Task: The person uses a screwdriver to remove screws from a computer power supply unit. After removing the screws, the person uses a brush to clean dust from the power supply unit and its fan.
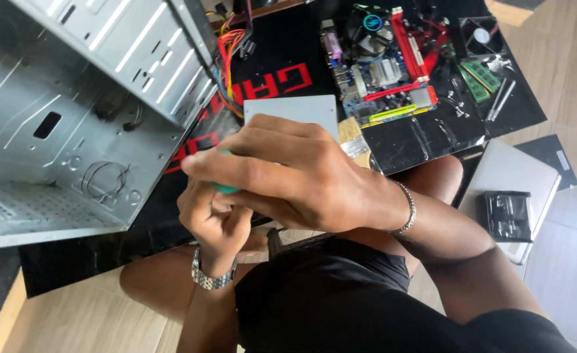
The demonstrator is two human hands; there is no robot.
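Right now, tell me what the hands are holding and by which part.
Both hands, right hand over left hand, close around a small green object, probably a tool handle. Only a sliver shows, so the gripped part cannot be told.

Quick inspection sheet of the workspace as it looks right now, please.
Surface: black mat with red lettering, laid on a wood floor.
Job's things: green-handled tool, mostly hidden, gripped between both hands.
Clutter: open grey computer case; grey metal box; red motherboard; green memory sticks; small fan; brush.
Hands: left hand below, right hand over it, both closed on the tool.
Cables: coloured wire bundle beside the case.
Surroundings: closed laptop carrying a black part.
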